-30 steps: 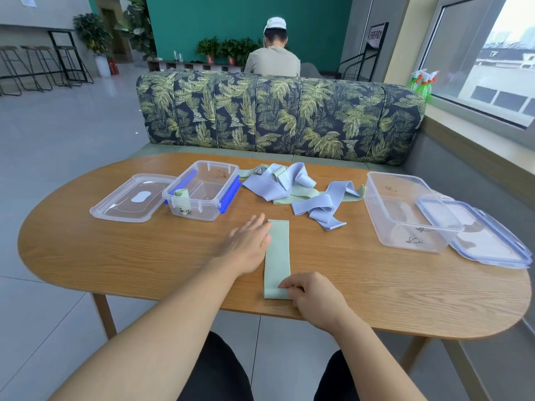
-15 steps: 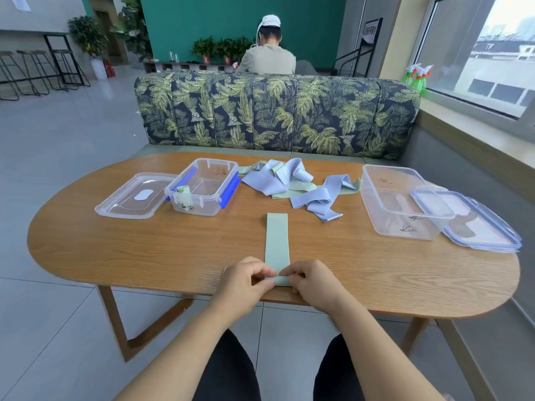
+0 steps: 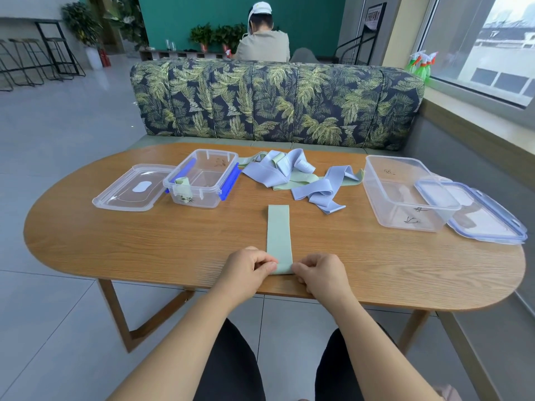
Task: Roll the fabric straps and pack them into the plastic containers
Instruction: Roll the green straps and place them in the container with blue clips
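A pale green fabric strap [image 3: 278,233] lies flat and straight on the wooden table [image 3: 144,241], pointing away from me. My left hand [image 3: 249,269] and my right hand [image 3: 322,274] pinch its near end from either side, at the table's front edge. A heap of lilac and green straps [image 3: 292,176] lies at the back middle. The small clear container with blue clips [image 3: 202,179] at the back left holds one rolled green strap [image 3: 183,185]. A larger clear container [image 3: 405,193] stands to the right, with no strap visible inside.
A clear lid [image 3: 130,188] lies left of the small container. A blue-rimmed lid [image 3: 477,212] leans by the large container at the right. A leaf-patterned sofa [image 3: 275,102] backs the table, a person sits beyond it, and spray bottles [image 3: 421,66] stand on the window ledge.
My left hand has left the strap's middle, where it lay flat, and come back to the near end beside my right hand. Both hands now pinch that end.
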Demonstrator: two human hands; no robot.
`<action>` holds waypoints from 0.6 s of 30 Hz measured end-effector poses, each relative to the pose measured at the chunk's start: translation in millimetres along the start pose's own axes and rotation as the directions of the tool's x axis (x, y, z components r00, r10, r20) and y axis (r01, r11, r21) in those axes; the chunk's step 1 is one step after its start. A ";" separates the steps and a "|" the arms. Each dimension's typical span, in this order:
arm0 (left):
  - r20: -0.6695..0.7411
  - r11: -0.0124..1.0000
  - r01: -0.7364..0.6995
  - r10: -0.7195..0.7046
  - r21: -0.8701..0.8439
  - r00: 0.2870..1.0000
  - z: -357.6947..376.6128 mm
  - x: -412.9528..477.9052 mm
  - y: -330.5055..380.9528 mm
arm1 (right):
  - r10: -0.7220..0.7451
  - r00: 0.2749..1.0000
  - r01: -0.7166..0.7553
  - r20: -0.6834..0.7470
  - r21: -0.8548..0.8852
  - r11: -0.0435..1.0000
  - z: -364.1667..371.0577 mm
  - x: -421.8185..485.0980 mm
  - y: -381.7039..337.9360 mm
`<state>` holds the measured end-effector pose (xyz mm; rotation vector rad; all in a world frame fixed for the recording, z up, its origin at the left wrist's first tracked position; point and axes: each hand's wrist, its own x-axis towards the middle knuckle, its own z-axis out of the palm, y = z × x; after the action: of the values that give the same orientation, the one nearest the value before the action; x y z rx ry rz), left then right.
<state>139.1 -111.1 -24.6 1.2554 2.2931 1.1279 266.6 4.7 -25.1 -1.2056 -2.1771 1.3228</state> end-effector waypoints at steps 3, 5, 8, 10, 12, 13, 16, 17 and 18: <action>-0.012 1.000 -0.002 0.002 0.005 1.000 2.4 -0.7 1.4 | 0.031 0.999 -0.033 -0.034 -0.044 0.999 2.2 -2.9 -3.6; -0.002 1.000 0.003 -0.003 0.006 1.000 4.0 -0.9 4.0 | 0.036 0.997 -0.039 -0.067 -0.044 0.998 1.8 -5.0 -3.4; 0.034 1.000 0.005 -0.005 0.022 0.999 6.4 -1.0 7.9 | 0.041 0.995 -0.046 -0.094 -0.060 0.997 -1.5 -7.0 0.0; 0.042 0.999 0.011 -0.012 0.034 0.999 5.4 -0.6 9.5 | 0.040 0.996 -0.047 -0.084 -0.073 0.996 -2.8 -8.3 1.2; 0.046 0.998 0.014 -0.017 0.054 0.999 4.0 0.2 10.6 | 0.048 0.996 -0.055 -0.080 -0.081 0.995 -2.5 -8.3 0.8; 0.042 0.998 0.018 -0.021 0.066 0.999 4.1 0.7 11.4 | 0.055 0.995 -0.062 -0.081 -0.081 0.995 -2.2 -7.8 0.3; -0.001 0.995 0.064 -0.064 0.077 0.998 7.9 1.3 14.1 | 0.078 0.993 -0.084 -0.084 -0.079 0.993 -1.9 -4.7 -0.3; -0.024 0.993 0.088 -0.086 0.074 0.996 9.4 1.1 15.0 | 0.084 0.993 -0.091 -0.083 -0.080 0.993 -1.9 -4.1 -0.6; -0.050 0.992 0.105 -0.102 0.076 0.994 10.6 0.7 15.7 | 0.088 0.993 -0.095 -0.082 -0.080 0.992 -1.7 -3.0 -0.9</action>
<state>153.9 -100.4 -19.6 1.1340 2.4272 1.0513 269.1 3.1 -23.0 -1.3808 -2.1652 1.2077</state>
